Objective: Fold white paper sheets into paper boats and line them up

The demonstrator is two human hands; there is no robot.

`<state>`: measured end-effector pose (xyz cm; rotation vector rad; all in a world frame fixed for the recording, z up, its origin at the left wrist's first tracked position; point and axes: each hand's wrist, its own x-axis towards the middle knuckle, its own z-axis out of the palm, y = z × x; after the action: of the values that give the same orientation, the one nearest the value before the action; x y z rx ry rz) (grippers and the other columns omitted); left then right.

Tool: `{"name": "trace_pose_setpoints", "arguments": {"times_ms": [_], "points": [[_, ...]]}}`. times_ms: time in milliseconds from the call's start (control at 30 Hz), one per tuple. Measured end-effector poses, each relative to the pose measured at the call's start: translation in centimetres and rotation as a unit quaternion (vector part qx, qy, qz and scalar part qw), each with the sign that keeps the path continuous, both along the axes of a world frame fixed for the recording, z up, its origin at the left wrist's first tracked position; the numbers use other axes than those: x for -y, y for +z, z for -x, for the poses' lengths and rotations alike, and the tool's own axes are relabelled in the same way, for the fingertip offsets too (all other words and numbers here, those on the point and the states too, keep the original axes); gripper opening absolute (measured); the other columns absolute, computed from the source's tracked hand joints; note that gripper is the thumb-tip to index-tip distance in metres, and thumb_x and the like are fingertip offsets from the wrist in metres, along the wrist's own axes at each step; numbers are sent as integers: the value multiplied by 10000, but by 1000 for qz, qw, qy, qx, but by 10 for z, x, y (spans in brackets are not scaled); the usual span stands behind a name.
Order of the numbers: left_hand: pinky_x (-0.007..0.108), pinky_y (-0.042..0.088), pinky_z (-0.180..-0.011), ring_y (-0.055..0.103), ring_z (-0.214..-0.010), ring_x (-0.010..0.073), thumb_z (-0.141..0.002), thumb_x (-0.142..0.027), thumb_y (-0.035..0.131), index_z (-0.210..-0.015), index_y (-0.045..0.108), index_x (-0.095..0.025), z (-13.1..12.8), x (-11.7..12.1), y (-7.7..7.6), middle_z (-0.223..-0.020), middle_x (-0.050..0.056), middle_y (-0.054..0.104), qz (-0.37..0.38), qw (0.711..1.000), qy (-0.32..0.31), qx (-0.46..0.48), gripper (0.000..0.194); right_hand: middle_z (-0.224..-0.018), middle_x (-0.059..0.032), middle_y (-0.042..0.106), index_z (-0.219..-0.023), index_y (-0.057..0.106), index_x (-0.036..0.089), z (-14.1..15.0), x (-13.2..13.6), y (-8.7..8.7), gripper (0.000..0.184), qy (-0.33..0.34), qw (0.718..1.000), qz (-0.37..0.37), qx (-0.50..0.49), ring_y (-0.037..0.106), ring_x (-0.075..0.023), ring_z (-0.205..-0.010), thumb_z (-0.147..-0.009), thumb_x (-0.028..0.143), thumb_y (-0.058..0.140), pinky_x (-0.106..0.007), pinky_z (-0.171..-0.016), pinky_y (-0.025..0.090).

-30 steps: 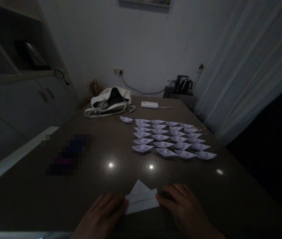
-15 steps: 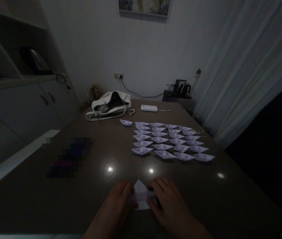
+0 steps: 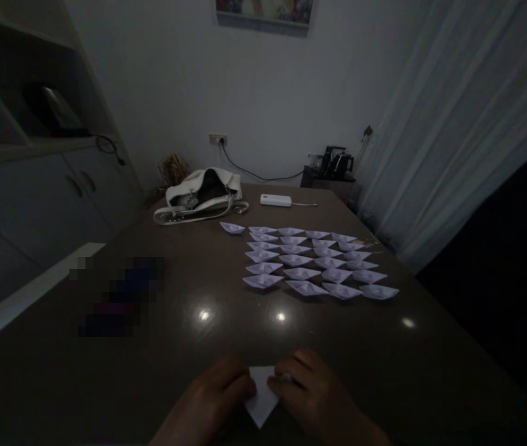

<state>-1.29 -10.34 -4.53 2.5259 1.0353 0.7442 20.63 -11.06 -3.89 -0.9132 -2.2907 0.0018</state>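
Note:
Between my hands at the near part of the table is a white sheet of folded paper (image 3: 262, 396), its point toward me and a straight edge on the far side. My left hand (image 3: 217, 393) pinches its left side with thumb and fingers. On the right side, my right hand (image 3: 312, 390) grips it the same way, fingers curled over the edge. Farther off stand several folded paper boats (image 3: 263, 282) in rows, and a single paper boat (image 3: 232, 228) sits apart at their far left.
A white handbag (image 3: 203, 192) lies at the back left of the dark table (image 3: 189, 347). Behind the boats is a white power bank (image 3: 276, 200) with a short cable. A blurred-out dark item (image 3: 124, 297) lies on the left. A kettle (image 3: 340, 164) stands beyond the table's far end.
The folded paper has been turned over: its point faced away before and now faces me. Both hands have shifted with it and now pinch its sides. The view has moved slightly.

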Motion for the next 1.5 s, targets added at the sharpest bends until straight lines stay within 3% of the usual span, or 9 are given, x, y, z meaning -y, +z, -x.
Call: {"name": "trace_pose_setpoints", "arguments": {"times_ms": [133,233,433,633,767,933,1167,1367,1500], "points": [[202,475,-643,639,-747,146,-798,32,454,-932,643,-221,6,3,-1,-860,21,652,32,999,-6,-10,342,-818,-31,660,-953,656,182,-4,8,-10,99,8,999,31,39,549,-164,-729,-898,171,575,-266,-627,433],[202,492,-652,651,-757,148,-819,-14,480,-919,672,-221,9,3,6,-869,29,665,71,997,6,10,300,-801,-24,656,-908,658,197,-4,9,-9,107,-3,996,81,22,576,-162,-739,-901,146,565,-257,-637,448],[214,511,-634,669,-711,156,-831,-119,555,-892,650,-225,3,1,14,-810,-8,706,182,973,124,66,155,-871,-25,673,-937,638,195,1,5,-4,152,-67,969,230,-63,630,-171,-787,-843,78,614,-265,-699,497],[224,490,-583,613,-619,147,-791,-97,557,-724,586,-187,2,1,12,-698,-9,633,155,975,154,47,116,-896,-28,647,-899,649,198,3,3,4,142,-109,952,279,-69,626,-176,-825,-813,85,660,-274,-725,496],[266,500,-636,616,-720,176,-820,-81,525,-799,621,-186,1,-1,14,-817,34,628,106,985,134,26,144,-899,-31,628,-907,646,192,6,0,8,217,-129,955,261,-51,609,-175,-813,-754,49,705,-268,-700,484],[341,502,-720,616,-843,224,-803,-13,531,-926,640,-221,-1,2,17,-915,36,652,38,998,31,-46,265,-841,-10,646,-848,658,217,8,-1,1,113,-62,994,95,2,570,-174,-764,-817,108,661,-283,-674,435],[228,504,-627,634,-734,163,-818,-36,549,-987,609,-208,3,3,4,-890,24,639,11,996,25,-83,249,-899,-30,663,-960,655,205,5,0,7,183,-21,988,144,45,580,-199,-852,-818,314,696,-322,-767,462],[282,529,-605,640,-673,190,-909,-129,451,-897,629,-183,2,-2,21,-785,44,674,-103,994,18,-41,186,-967,-48,694,-977,679,188,1,-11,19,135,29,970,214,-115,619,-173,-903,-883,160,587,-281,-806,485],[203,529,-572,671,-635,143,-916,-181,464,-898,639,-194,-2,-4,31,-763,16,704,31,994,73,77,176,-762,-23,709,-818,705,184,8,-16,25,69,-38,920,295,-254,656,-160,-711,-831,232,658,-241,-654,497]]}}
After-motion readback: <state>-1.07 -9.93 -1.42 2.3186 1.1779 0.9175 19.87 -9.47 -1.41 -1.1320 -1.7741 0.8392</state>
